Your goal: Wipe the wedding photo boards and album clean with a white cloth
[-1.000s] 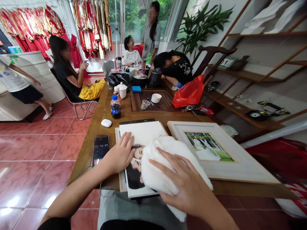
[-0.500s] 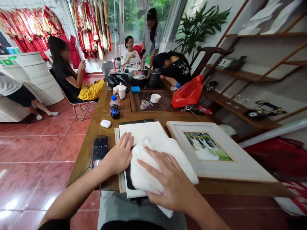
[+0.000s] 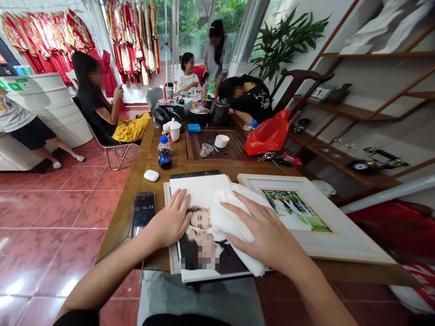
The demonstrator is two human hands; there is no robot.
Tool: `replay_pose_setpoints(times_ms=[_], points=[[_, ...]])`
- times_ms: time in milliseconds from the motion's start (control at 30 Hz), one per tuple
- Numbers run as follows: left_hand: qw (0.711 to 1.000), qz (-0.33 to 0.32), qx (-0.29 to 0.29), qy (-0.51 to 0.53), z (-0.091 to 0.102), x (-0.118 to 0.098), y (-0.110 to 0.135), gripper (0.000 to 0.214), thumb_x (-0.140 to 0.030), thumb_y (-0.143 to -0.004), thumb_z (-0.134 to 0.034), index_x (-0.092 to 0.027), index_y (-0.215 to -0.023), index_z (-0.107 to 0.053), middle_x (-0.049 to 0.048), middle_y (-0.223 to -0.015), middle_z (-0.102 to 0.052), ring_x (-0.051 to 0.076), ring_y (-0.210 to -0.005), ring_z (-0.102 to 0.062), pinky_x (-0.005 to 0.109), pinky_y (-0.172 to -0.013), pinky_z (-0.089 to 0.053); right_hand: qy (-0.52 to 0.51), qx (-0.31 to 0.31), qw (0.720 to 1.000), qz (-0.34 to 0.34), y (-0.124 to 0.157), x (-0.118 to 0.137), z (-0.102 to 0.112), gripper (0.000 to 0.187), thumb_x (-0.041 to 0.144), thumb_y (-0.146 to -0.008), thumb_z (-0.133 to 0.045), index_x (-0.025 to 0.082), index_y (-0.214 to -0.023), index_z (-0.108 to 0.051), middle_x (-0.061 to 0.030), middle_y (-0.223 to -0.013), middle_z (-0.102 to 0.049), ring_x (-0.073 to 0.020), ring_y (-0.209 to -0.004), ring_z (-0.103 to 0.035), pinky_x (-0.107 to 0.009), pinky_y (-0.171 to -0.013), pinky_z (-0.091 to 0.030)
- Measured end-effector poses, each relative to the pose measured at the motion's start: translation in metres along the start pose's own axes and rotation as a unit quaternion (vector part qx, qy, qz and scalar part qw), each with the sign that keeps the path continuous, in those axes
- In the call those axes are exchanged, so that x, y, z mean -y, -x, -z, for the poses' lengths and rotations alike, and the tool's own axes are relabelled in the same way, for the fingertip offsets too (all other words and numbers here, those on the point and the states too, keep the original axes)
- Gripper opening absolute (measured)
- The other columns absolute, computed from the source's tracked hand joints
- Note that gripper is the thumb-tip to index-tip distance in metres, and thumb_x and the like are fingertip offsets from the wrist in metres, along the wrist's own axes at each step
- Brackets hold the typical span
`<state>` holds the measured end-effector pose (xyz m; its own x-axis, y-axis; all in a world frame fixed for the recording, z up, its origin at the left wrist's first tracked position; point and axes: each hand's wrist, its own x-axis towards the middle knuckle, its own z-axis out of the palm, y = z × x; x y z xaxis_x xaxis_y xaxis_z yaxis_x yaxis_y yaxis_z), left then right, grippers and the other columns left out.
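On the wooden table in front of me lies a white photo panel (image 3: 200, 184) with a portrait of two people. A pale-edged frame (image 3: 174, 260) shows beneath it on the left. My left hand (image 3: 172, 217) rests flat, fingers stretched out, on the panel's left side. Under the spread fingers of my right hand (image 3: 263, 224), a bunched white cloth (image 3: 226, 210) is held against the panel's right half and hides part of the portrait. Right of it lies a framed wedding photo (image 3: 343, 240), its left edge partly covered by the cloth and hand.
A phone (image 3: 143, 213), a white earbud case (image 3: 151, 175) and a cola bottle (image 3: 165, 154) stand along the left. Farther back are a white bowl (image 3: 222, 141), a red plastic bag (image 3: 267, 136) and keys. Several people are around the table; shelves (image 3: 360, 118) rise at right.
My right hand has slid the cloth to the right and slightly away from me, uncovering the portrait on the panel. My left hand has stayed in place.
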<state>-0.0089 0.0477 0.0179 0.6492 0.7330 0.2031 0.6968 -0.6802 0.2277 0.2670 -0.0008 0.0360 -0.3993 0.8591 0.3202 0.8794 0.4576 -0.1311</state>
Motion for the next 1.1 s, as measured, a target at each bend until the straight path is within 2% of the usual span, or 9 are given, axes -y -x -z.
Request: replay_pose_setpoints(times_ms=[200, 300, 400, 500, 667, 967, 1100], points=[[1.000, -0.006, 0.012, -0.017, 0.001, 0.001, 0.000, 0.051, -0.033, -0.107, -0.025, -0.003, -0.147, -0.034, 0.0270, -0.158, -0.034, 0.035, -0.155, -0.016, 0.055, -0.121, -0.032, -0.036, 0.035, 0.995, 0.085, -0.027, 0.025, 0.006, 0.060, 0.044, -0.088, -0.063, 0.027, -0.144, -0.055, -0.0155, -0.160, -0.038, -0.0352, -0.140, -0.045, -0.055, -0.106, -0.043], [1.000, -0.011, 0.015, -0.017, 0.001, 0.002, 0.000, 0.050, -0.030, -0.106, -0.026, -0.002, -0.146, -0.035, 0.0276, -0.157, -0.035, 0.035, -0.155, -0.016, 0.055, -0.121, -0.031, -0.054, 0.060, 0.991, 0.108, -0.038, 0.027, 0.006, 0.063, 0.044, -0.085, -0.067, 0.028, -0.145, -0.054, -0.0150, -0.161, -0.037, -0.0351, -0.141, -0.043, -0.056, -0.106, -0.042], [1.000, 0.000, 0.001, -0.004, 0.000, 0.002, 0.000, 0.050, -0.034, -0.107, -0.026, -0.006, -0.147, -0.034, 0.0253, -0.158, -0.034, 0.033, -0.155, -0.017, 0.055, -0.121, -0.032, -0.049, 0.062, 0.993, 0.087, -0.042, 0.015, 0.003, 0.064, 0.046, -0.085, -0.066, 0.030, -0.145, -0.053, -0.0126, -0.160, -0.038, -0.0345, -0.140, -0.045, -0.057, -0.107, -0.041], [1.000, 0.009, 0.000, 0.005, 0.000, 0.001, 0.001, 0.050, -0.037, -0.107, -0.025, -0.007, -0.147, -0.035, 0.0246, -0.159, -0.033, 0.033, -0.155, -0.018, 0.055, -0.121, -0.032, -0.028, 0.046, 0.998, 0.037, -0.042, -0.004, -0.002, 0.061, 0.050, -0.089, -0.061, 0.033, -0.146, -0.051, -0.0109, -0.160, -0.040, -0.0343, -0.138, -0.048, -0.058, -0.107, -0.041], [1.000, 0.010, 0.007, 0.006, 0.002, 0.000, 0.000, 0.051, -0.037, -0.108, -0.025, -0.007, -0.148, -0.033, 0.0249, -0.160, -0.032, 0.033, -0.155, -0.018, 0.054, -0.121, -0.032, 0.006, 0.020, 0.999, -0.029, -0.042, -0.021, -0.006, 0.059, 0.056, -0.093, -0.054, 0.032, -0.146, -0.051, -0.0132, -0.159, -0.040, -0.0358, -0.137, -0.048, -0.059, -0.105, -0.043], [1.000, -0.004, 0.020, -0.005, 0.005, 0.000, 0.000, 0.050, -0.033, -0.107, -0.026, -0.005, -0.148, -0.033, 0.0254, -0.157, -0.034, 0.035, -0.155, -0.017, 0.054, -0.122, -0.031, -0.041, 0.067, 0.994, 0.075, -0.058, 0.012, 0.000, 0.064, 0.052, -0.088, -0.064, 0.029, -0.147, -0.051, -0.0148, -0.161, -0.037, -0.0346, -0.143, -0.042, -0.057, -0.110, -0.039], [1.000, -0.001, 0.019, -0.003, 0.005, 0.000, 0.000, 0.050, -0.034, -0.107, -0.025, -0.005, -0.148, -0.033, 0.0250, -0.158, -0.034, 0.035, -0.155, -0.017, 0.054, -0.122, -0.031, -0.036, 0.074, 0.994, 0.069, -0.062, 0.005, -0.001, 0.066, 0.052, -0.088, -0.064, 0.031, -0.148, -0.049, -0.0127, -0.162, -0.036, -0.0345, -0.142, -0.042, -0.058, -0.110, -0.038]])
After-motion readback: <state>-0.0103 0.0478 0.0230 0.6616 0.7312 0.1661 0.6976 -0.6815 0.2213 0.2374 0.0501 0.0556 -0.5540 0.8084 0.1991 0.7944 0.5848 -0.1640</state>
